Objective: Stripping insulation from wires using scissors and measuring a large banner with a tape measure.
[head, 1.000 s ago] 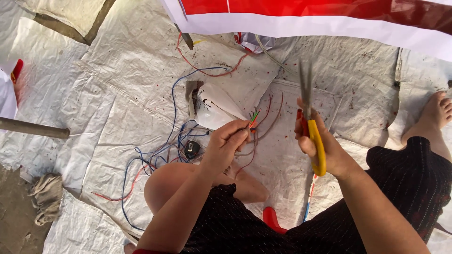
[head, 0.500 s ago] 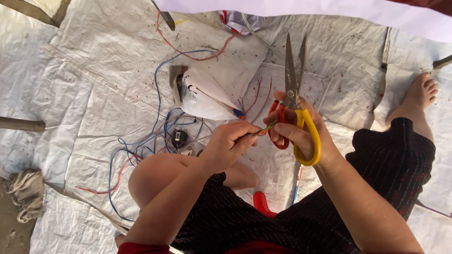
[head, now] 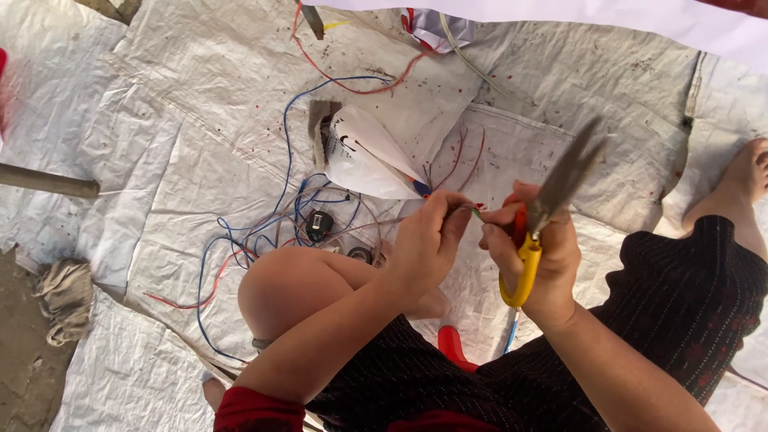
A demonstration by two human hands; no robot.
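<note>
Wire, thin with a green tip, is pinched between both hands just above the bent knee, near the middle of the scene. Fingers of the left hand are clenched on the wire's left part. The right hand grasps the wire's end with its fingertips and also holds scissors: smooth yellow plastic loop with a red part, and grey metal blades, blurred, pointing up and to the far right.

A woven white tarp, creased and speckled with small red bits, covers the floor. On it, left of the hands, lies a tangle of blue, red and grey wires around a small black round part. Just beyond sits a crumpled white plastic bag bearing a small dark mark. A frayed rag lies at the far left edge. A bare foot rests at the right.
</note>
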